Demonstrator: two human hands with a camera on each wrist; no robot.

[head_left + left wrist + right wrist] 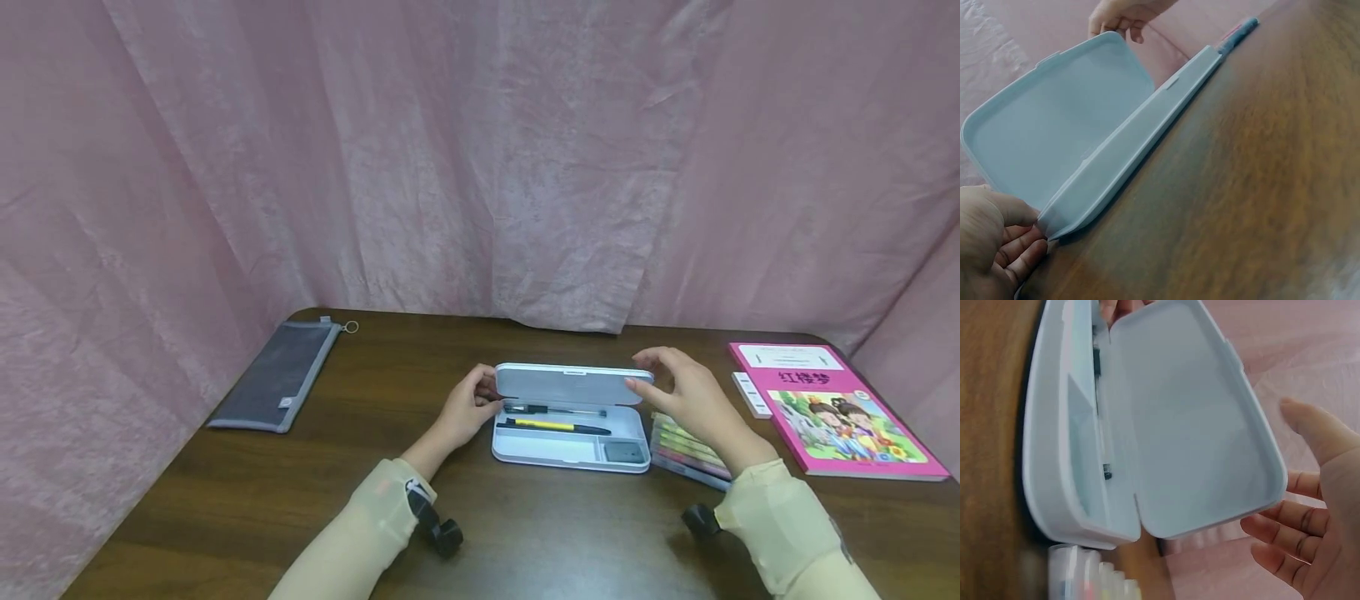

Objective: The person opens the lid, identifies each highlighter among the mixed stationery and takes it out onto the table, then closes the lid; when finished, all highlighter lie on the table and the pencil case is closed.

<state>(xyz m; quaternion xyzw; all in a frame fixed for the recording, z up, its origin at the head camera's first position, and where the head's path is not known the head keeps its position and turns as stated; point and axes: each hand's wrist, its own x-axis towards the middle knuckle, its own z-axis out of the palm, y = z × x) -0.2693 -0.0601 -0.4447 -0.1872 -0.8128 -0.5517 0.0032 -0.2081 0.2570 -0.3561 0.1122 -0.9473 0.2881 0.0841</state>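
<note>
A white pencil case point(543, 452) lies on the table with its hinged lid point(570, 386) raised and tilted back. Inside are a clear pen with a black cap point(528, 409), a yellow and black pen point(553, 426) and a dark grey eraser point(624, 452) in the right front compartment. My left hand point(463, 412) holds the case's left end, thumb at the corner and fingers bent beside it point(997, 244). At the lid's right end is my right hand point(693, 404), its thumb spread away and its fingertips right at the lid's outer edge point(1304, 531).
Right of the case, partly under my right forearm, lies a clear pack of coloured pens point(686, 450). A pink book point(795, 408) and a small white box point(752, 396) lie farther right. At the far left is a grey zip pouch point(273, 375). A pink curtain point(480, 167) hangs behind the table.
</note>
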